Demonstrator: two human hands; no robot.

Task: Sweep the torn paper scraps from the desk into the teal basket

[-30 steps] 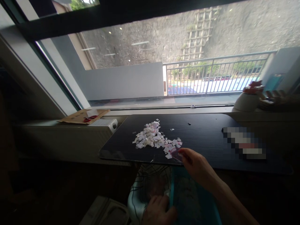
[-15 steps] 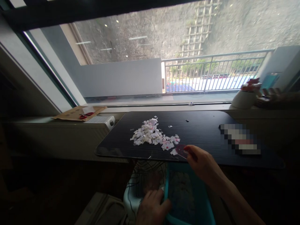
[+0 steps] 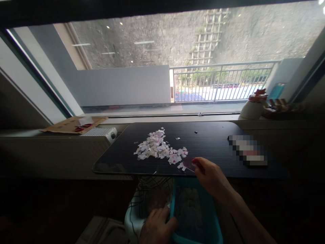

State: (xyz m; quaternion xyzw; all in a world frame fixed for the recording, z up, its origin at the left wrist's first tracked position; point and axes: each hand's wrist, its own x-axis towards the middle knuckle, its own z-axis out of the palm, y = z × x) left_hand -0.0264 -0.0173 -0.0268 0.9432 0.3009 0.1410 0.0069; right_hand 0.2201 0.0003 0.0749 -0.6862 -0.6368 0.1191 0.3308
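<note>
My right hand point(image 3: 209, 173) pinches a thin, see-through reddish sheet point(image 3: 188, 164) by one end, low over the near edge of the dark table point(image 3: 210, 145). The sheet's far side meets a few loose scraps beside the pile of small white paper pieces point(image 3: 152, 145), some with pink marks. Below the table edge, my left hand point(image 3: 156, 226) is closed over the left rim of a teal plastic bin point(image 3: 218, 227). Pale, dim contents lie in the bin, too dark to make out.
A blurred-out flat object point(image 3: 247, 150) lies at the table's right. Brown paper point(image 3: 68, 124) with red-handled scissors point(image 3: 79, 129) rests on the left sill. A white pot point(image 3: 251, 110) stands on the right sill. A pale seat with dark lines point(image 3: 132, 211) is left of the bin.
The whole view has shifted, so the table, bin and hands appear further left. Both hands keep about the same grip and place relative to the table and bin.
</note>
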